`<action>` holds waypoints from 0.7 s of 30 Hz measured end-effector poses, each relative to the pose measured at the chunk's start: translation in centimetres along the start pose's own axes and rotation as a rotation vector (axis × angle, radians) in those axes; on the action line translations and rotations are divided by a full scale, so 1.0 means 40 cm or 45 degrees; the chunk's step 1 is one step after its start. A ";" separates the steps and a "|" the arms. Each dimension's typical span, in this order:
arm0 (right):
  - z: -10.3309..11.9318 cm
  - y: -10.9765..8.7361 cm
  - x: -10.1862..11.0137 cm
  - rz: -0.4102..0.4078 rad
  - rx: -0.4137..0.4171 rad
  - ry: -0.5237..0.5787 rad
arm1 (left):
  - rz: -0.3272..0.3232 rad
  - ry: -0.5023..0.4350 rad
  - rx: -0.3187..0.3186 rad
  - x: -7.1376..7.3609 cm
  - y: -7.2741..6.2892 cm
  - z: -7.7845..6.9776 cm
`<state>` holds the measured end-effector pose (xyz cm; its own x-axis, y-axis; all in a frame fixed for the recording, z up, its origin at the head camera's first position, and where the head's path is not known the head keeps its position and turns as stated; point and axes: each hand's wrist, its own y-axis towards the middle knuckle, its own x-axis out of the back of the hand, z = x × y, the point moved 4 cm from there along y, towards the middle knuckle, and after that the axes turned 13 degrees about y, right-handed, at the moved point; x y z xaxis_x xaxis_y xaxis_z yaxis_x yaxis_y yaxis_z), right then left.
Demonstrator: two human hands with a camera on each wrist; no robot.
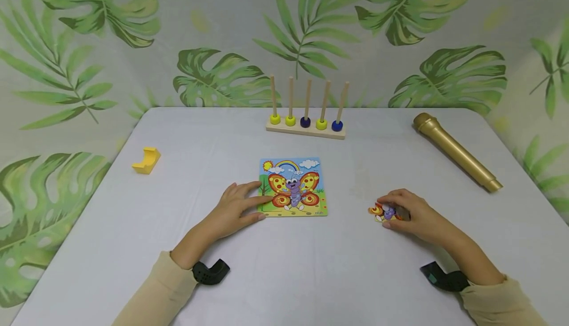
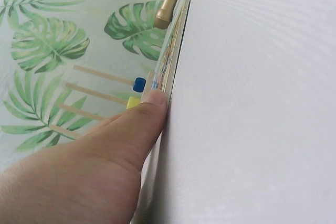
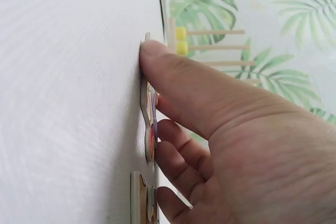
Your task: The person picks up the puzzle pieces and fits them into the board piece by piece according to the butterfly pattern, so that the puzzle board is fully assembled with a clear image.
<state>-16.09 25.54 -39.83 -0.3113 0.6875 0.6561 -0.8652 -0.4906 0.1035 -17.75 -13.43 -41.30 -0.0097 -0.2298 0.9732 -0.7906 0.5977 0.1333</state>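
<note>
A square butterfly puzzle board (image 1: pixel 293 165) lies flat in the middle of the white table. My left hand (image 1: pixel 237 210) rests at its left side with fingers spread, fingertips over the border and thumb at the lower left corner. In the left wrist view the thumb (image 2: pixel 131 129) lies along the edge of the board (image 2: pixel 178 45). To the right of the board, my right hand (image 1: pixel 413 215) pinches a butterfly puzzle piece (image 1: pixel 379 211) between thumb and fingers, low over the table. In the right wrist view another flat piece (image 3: pixel 136 198) shows below the fingers.
Behind the board stands a wooden peg rack (image 1: pixel 306 129) with yellow and dark blue rings on its upright pegs. A gold microphone-shaped tube (image 1: pixel 458 150) lies at the right. At the left is a yellow block with a curved cut-out (image 1: pixel 147 161). Leaf-patterned cloth hangs behind the table.
</note>
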 end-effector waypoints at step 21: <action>0.128 0.046 -0.030 -0.051 0.168 0.089 | -0.003 -0.013 0.005 0.000 0.000 0.001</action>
<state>-15.30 21.05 -36.60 -0.3084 0.7412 0.5962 -0.8197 -0.5251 0.2289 -17.77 -13.48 -41.31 -0.0144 -0.2392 0.9709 -0.7929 0.5943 0.1347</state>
